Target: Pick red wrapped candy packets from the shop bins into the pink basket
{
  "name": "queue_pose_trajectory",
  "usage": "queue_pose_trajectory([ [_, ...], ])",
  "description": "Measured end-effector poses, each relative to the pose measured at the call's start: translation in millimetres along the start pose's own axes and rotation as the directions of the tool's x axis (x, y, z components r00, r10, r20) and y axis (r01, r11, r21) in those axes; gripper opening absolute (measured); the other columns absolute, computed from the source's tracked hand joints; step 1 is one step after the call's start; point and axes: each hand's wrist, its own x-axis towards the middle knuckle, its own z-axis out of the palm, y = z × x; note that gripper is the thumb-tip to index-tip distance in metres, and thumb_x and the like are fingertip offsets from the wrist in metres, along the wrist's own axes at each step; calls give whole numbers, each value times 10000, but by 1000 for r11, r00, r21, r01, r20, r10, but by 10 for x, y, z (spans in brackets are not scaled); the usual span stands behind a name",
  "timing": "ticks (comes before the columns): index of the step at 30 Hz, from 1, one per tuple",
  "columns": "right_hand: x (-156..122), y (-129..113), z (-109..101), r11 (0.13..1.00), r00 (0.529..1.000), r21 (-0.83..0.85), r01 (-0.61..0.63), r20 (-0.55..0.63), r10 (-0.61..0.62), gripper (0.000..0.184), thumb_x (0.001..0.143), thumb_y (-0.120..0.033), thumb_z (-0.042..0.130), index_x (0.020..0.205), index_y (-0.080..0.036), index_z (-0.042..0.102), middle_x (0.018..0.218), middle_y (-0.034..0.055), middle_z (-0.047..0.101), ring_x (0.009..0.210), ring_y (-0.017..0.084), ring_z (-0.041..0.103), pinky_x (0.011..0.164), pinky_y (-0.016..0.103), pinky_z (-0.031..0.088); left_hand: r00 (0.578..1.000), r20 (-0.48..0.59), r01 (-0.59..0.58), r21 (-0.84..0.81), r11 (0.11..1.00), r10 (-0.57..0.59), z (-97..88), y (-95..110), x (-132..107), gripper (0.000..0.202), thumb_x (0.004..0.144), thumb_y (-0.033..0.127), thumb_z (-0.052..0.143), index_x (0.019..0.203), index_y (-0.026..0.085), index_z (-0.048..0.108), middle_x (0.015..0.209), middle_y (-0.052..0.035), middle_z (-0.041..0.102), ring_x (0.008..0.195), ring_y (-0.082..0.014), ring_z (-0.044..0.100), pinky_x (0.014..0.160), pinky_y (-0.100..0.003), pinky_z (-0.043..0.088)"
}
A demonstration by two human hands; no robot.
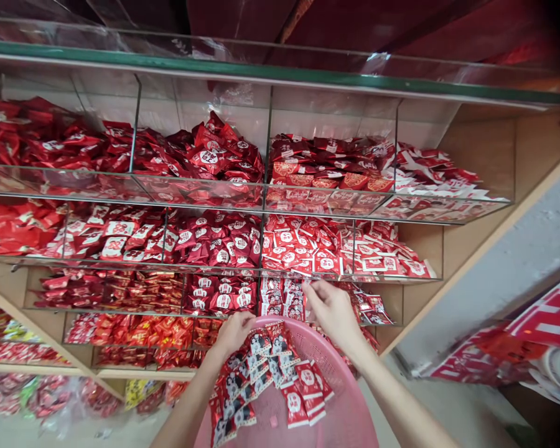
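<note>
A pink plastic basket point(350, 398) is below my hands, with small red candy packets point(264, 358) piled in its left part and a smaller group of red and white packets point(303, 392) at its right. My left hand point(236, 331) is closed at the far left rim of the basket, its fingertips partly hidden. Beyond the rim, my right hand point(332, 311) reaches to a low shelf row, fingers bent together beside red and white packets point(293, 298). Whatever is between those fingers, if anything, is too small to make out.
Tiered wooden shelves point(490, 140) with clear dividers hold several rows of red candy packets point(210, 155). A thick glass shelf edge point(280, 74) crosses above. Bagged goods point(51, 395) lie at lower left. Red and white packaging point(548, 317) stands at right near a grey wall point(508, 267).
</note>
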Motion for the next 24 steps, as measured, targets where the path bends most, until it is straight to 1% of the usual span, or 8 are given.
queue_pose_trajectory([
  [2,159,-107,-3,993,998,107,-54,-26,57,438,795,-593,473,609,-198,503,454,-9,560,350,121,510,358,218,355,1000,-10,3,1,1000,-3,1,-6,-2,364,836,422,402,905,205,686,869,-40,703,800,-165,620,713,-227,410],
  [5,326,-200,11,946,982,265,-188,31,186,455,747,-614,519,621,-178,531,408,-11,546,290,109,464,276,201,289,1000,-9,2,-6,1000,-2,0,-21,-1,367,838,432,402,907,205,682,860,-38,700,789,-163,619,696,-224,409],
  [9,436,-238,43,903,963,336,-268,99,250,389,733,-520,588,627,-147,559,381,-16,539,261,73,425,245,158,237,1000,-13,-12,10,1000,12,-1,-40,7,364,842,430,407,912,207,686,855,-41,698,780,-161,616,691,-220,406],
  [12,490,-228,61,862,949,398,-314,128,287,300,762,-404,575,622,-140,558,372,-19,535,255,60,416,241,140,226,1000,-14,-2,30,1000,3,2,-44,12,361,848,425,407,933,211,684,863,-40,698,776,-157,614,697,-218,404],
  [15,539,-243,52,791,944,517,-326,130,305,202,761,-288,550,628,-135,560,393,-17,550,261,53,413,242,135,228,1000,-9,3,45,999,-2,5,-46,16,367,855,428,398,941,210,680,859,-35,697,769,-150,612,693,-212,401],
  [18,589,-310,18,733,948,612,-295,91,306,158,737,-246,555,628,-132,563,413,-14,562,274,47,413,247,134,237,1000,-4,-16,42,999,16,7,-59,20,375,860,435,386,937,209,675,855,-33,694,774,-149,612,676,-207,397],
  [21,638,-399,-21,706,955,659,-258,65,288,143,724,-235,559,626,-132,563,419,-11,565,279,45,405,251,137,244,1000,-7,-22,32,999,22,11,-83,25,370,854,443,389,937,216,669,867,-35,693,789,-156,612,669,-210,396],
  [24,665,-461,-56,698,958,673,-244,56,281,129,718,-221,553,626,-129,560,423,-9,568,284,46,404,257,138,249,1000,-11,-23,24,999,23,15,-102,30,365,847,445,394,942,222,667,881,-36,693,803,-163,612,679,-219,399],
])
